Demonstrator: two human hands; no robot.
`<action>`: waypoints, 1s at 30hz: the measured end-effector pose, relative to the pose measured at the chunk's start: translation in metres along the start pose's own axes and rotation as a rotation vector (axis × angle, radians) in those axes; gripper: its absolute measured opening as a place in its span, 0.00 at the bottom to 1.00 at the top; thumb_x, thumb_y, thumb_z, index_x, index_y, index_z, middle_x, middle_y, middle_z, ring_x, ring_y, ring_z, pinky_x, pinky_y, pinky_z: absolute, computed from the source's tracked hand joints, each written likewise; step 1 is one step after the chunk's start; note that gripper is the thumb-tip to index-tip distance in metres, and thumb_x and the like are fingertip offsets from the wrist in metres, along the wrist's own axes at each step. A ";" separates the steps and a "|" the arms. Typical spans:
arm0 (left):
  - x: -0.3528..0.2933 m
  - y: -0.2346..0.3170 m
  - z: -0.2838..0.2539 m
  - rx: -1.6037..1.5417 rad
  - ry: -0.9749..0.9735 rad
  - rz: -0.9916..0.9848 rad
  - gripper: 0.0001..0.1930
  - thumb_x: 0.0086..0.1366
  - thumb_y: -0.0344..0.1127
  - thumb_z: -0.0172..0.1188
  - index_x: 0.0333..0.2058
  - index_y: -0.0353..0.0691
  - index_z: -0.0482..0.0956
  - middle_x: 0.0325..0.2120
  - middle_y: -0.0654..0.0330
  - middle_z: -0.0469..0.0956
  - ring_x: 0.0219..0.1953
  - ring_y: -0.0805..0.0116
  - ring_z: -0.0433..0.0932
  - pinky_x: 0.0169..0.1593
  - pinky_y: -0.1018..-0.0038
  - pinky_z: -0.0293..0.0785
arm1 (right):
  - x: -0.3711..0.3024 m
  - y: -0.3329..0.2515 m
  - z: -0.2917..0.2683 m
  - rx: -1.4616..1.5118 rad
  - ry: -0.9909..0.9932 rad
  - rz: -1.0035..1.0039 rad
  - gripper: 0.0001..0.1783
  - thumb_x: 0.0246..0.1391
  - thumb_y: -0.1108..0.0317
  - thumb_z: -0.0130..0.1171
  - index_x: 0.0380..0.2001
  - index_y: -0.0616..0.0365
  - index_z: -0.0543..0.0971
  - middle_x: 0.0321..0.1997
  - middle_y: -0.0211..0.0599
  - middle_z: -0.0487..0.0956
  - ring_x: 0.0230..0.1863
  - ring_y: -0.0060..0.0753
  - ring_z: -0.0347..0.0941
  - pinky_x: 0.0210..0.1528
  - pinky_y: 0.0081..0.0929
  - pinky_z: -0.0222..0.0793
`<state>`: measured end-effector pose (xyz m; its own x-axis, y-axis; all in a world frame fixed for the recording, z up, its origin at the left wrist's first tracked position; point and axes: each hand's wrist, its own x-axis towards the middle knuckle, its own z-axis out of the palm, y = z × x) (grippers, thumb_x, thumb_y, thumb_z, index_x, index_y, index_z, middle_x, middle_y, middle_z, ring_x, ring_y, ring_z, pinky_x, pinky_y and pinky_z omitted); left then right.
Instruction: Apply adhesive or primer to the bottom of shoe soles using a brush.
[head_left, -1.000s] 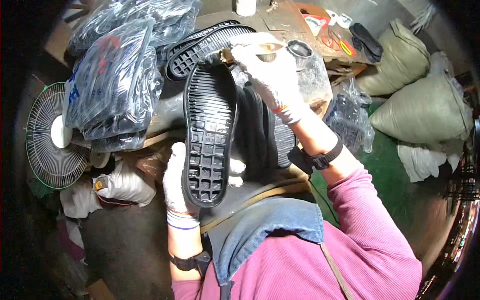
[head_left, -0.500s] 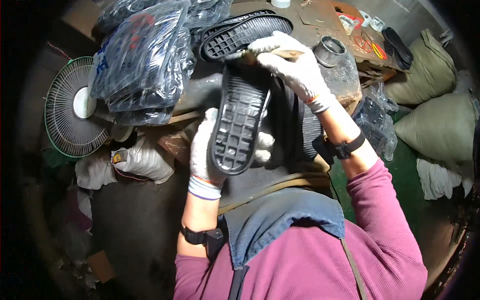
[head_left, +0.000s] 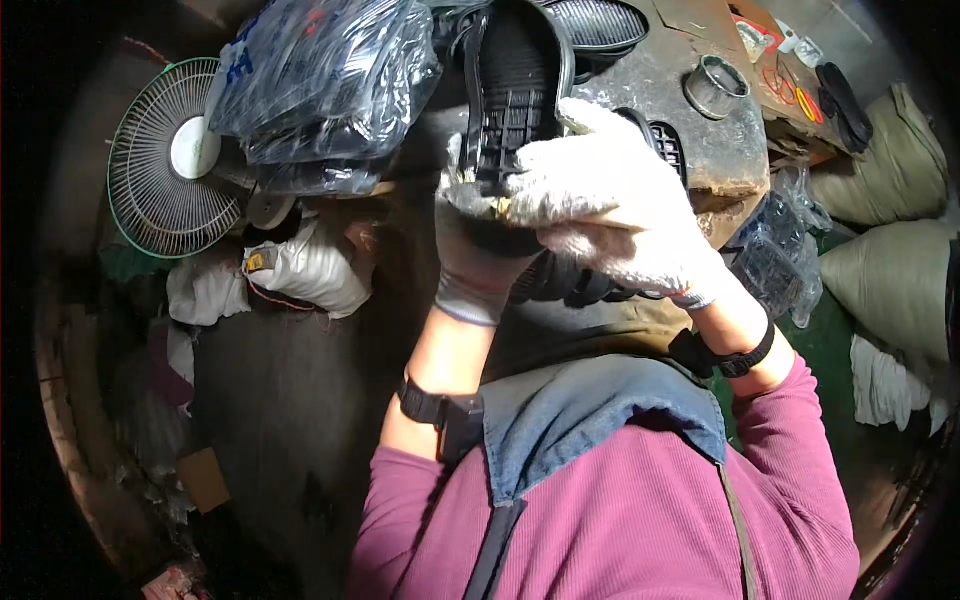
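A black, ridged rubber shoe sole (head_left: 515,70) is held up in my gloved left hand (head_left: 468,265), its grid of square hollows facing up. My left fingers are partly hidden behind the sole's near end. Across that end reaches my gloved right hand (head_left: 625,205), closed round a small brush-like tool (head_left: 466,198) with a greyish tip. The tip touches or nearly touches the sole's edge; I cannot tell which. More black soles lie beneath my right hand, one with its grid (head_left: 667,145) showing beside the knuckles.
Clear plastic bags of black goods (head_left: 330,90) are piled at the left, above a green-rimmed fan (head_left: 165,155). On the worn worktable (head_left: 735,150) stand a round tin (head_left: 716,88) and another black sole (head_left: 598,24). Stuffed green sacks (head_left: 885,265) sit at the right.
The sole has moved farther from my body. My right hand and the tool have shifted from its far end to its near end. The whole view has shifted slightly.
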<state>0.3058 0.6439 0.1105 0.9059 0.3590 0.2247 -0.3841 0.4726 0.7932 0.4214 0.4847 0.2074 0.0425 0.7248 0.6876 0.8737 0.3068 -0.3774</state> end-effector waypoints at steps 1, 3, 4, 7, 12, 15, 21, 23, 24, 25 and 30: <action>0.001 0.001 0.002 0.337 0.044 0.107 0.34 0.74 0.57 0.46 0.70 0.41 0.62 0.64 0.52 0.72 0.65 0.58 0.72 0.71 0.53 0.64 | -0.004 0.001 0.002 0.011 0.024 -0.031 0.17 0.47 0.62 0.74 0.43 0.44 0.89 0.47 0.30 0.86 0.59 0.41 0.78 0.70 0.51 0.63; 0.003 0.009 0.002 0.677 0.096 0.210 0.33 0.72 0.53 0.54 0.68 0.42 0.64 0.61 0.54 0.75 0.65 0.60 0.72 0.71 0.53 0.64 | -0.007 -0.004 0.000 0.019 -0.017 -0.023 0.16 0.47 0.62 0.75 0.43 0.44 0.89 0.48 0.30 0.86 0.59 0.41 0.77 0.70 0.50 0.64; 0.007 0.021 0.002 0.413 0.009 0.150 0.36 0.70 0.56 0.56 0.68 0.39 0.65 0.61 0.50 0.75 0.64 0.57 0.73 0.70 0.52 0.66 | -0.008 -0.007 -0.002 0.022 -0.057 -0.019 0.16 0.47 0.62 0.75 0.42 0.44 0.89 0.49 0.30 0.86 0.60 0.41 0.77 0.70 0.50 0.64; 0.023 0.057 0.001 -0.396 -0.258 -0.032 0.46 0.64 0.65 0.61 0.66 0.31 0.66 0.60 0.40 0.74 0.61 0.48 0.76 0.66 0.49 0.72 | -0.018 -0.003 -0.019 0.092 -0.100 0.001 0.14 0.49 0.62 0.73 0.41 0.45 0.89 0.49 0.30 0.86 0.60 0.41 0.77 0.70 0.49 0.64; 0.015 0.082 -0.038 -0.353 -0.255 -0.009 0.50 0.65 0.68 0.60 0.69 0.29 0.62 0.61 0.35 0.72 0.56 0.41 0.80 0.56 0.46 0.82 | -0.014 -0.020 -0.007 0.648 0.279 0.644 0.09 0.55 0.68 0.71 0.39 0.57 0.88 0.41 0.31 0.87 0.44 0.24 0.82 0.56 0.30 0.75; 0.020 0.081 -0.019 -0.174 -0.096 -0.031 0.48 0.65 0.67 0.61 0.68 0.29 0.63 0.61 0.35 0.72 0.57 0.44 0.80 0.56 0.46 0.82 | -0.006 -0.007 0.013 0.682 0.135 0.597 0.14 0.57 0.68 0.70 0.46 0.60 0.85 0.44 0.34 0.87 0.44 0.21 0.82 0.48 0.23 0.77; 0.008 0.080 -0.018 0.130 0.145 -0.081 0.22 0.74 0.43 0.55 0.55 0.29 0.74 0.46 0.48 0.83 0.42 0.56 0.85 0.49 0.64 0.85 | 0.001 -0.011 0.019 0.732 0.110 0.679 0.16 0.58 0.66 0.70 0.49 0.58 0.84 0.44 0.32 0.87 0.44 0.21 0.81 0.49 0.23 0.76; 0.001 0.091 -0.009 0.595 0.306 -0.062 0.11 0.72 0.32 0.53 0.50 0.42 0.78 0.40 0.61 0.83 0.36 0.67 0.82 0.42 0.69 0.82 | 0.009 -0.012 0.026 0.454 0.009 0.614 0.15 0.58 0.66 0.70 0.47 0.58 0.85 0.44 0.33 0.87 0.44 0.23 0.80 0.51 0.26 0.76; -0.018 0.079 -0.034 1.437 0.166 0.426 0.11 0.71 0.35 0.58 0.47 0.39 0.83 0.44 0.56 0.84 0.47 0.58 0.84 0.54 0.65 0.81 | 0.013 -0.019 0.028 0.423 0.031 0.782 0.15 0.58 0.66 0.70 0.47 0.60 0.85 0.45 0.34 0.87 0.45 0.25 0.81 0.52 0.27 0.76; -0.014 0.077 -0.019 1.723 -0.038 0.458 0.10 0.67 0.30 0.57 0.45 0.42 0.83 0.45 0.58 0.83 0.50 0.58 0.82 0.54 0.67 0.79 | 0.009 -0.013 0.020 0.243 0.081 0.760 0.15 0.59 0.67 0.69 0.48 0.61 0.85 0.46 0.36 0.87 0.47 0.28 0.81 0.54 0.28 0.75; -0.059 0.018 -0.023 1.130 0.025 0.365 0.12 0.73 0.42 0.58 0.45 0.40 0.82 0.41 0.55 0.82 0.44 0.63 0.83 0.43 0.70 0.79 | -0.029 0.074 0.001 0.307 0.228 0.761 0.15 0.68 0.69 0.58 0.51 0.67 0.82 0.51 0.42 0.85 0.51 0.33 0.80 0.61 0.30 0.72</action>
<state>0.2411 0.6503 0.0986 0.7671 0.3469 0.5397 -0.2320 -0.6343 0.7374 0.4844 0.4869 0.1587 0.6903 0.6698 0.2737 0.3985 -0.0362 -0.9165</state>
